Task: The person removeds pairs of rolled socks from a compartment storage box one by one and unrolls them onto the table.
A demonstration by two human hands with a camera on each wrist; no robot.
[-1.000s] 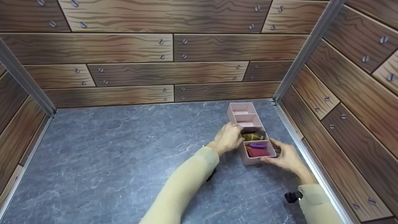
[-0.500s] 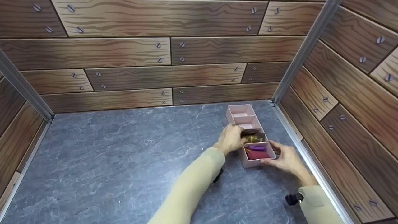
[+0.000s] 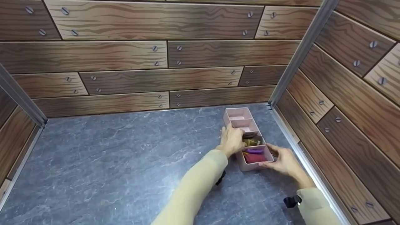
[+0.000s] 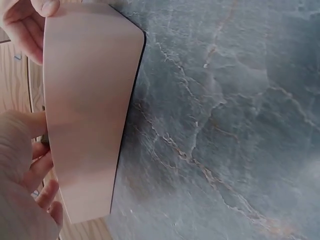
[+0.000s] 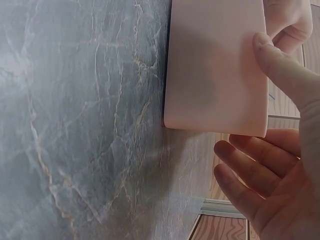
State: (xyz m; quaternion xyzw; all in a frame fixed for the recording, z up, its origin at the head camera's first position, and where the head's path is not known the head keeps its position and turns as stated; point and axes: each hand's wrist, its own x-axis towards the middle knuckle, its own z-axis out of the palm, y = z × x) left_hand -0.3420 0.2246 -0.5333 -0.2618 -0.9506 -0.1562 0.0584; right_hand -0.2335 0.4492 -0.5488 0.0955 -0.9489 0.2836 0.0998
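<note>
A long pale pink divided box point(image 3: 247, 167) stands on the floor at the right in the head view. My left hand point(image 3: 232, 140) reaches over its left wall, fingertips in the third compartment from the back, pinching an olive, yellow-lined folded cloth point(image 3: 252, 142); the fingertips are partly hidden. In the left wrist view, a dark sliver shows between those fingers at the rim. My right hand point(image 3: 282, 161) grips the box's near right corner, thumb on the front wall and fingers along the right side. The nearest compartment holds a red rolled cloth point(image 3: 254, 158) and a purple piece point(image 3: 255, 151).
The two far compartments show bare pink bottoms. Wood-patterned walls point(image 3: 125, 56) close the space at the back and both sides. A metal rail point(image 3: 307, 165) runs along the right wall, close beside my right forearm. Grey marbled floor point(image 3: 125, 165) stretches to the left.
My left hand has shifted slightly, covering more of the olive cloth's left side. My right hand keeps its hold on the corner. The head view has tilted and drifted a little.
</note>
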